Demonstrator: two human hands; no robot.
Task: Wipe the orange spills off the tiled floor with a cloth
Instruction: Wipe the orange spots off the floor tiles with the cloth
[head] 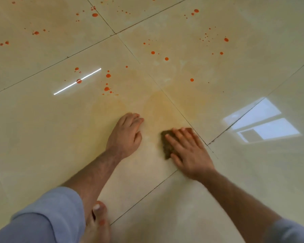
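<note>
R hand (189, 151) flat on cloth (167, 146); L hand (126, 132) braced on floor (42, 128).

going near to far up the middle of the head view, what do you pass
bare foot → right hand pressing flat on the brown cloth → left hand resting on the tiled floor → yellowish smear → orange drops scattered beyond

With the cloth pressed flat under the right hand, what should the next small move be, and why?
Probably sweep the right hand and cloth forward-left toward the nearest orange drops: the floor ahead of the cloth shows only a faint yellowish smear, while drops beyond it remain unwiped.
</note>
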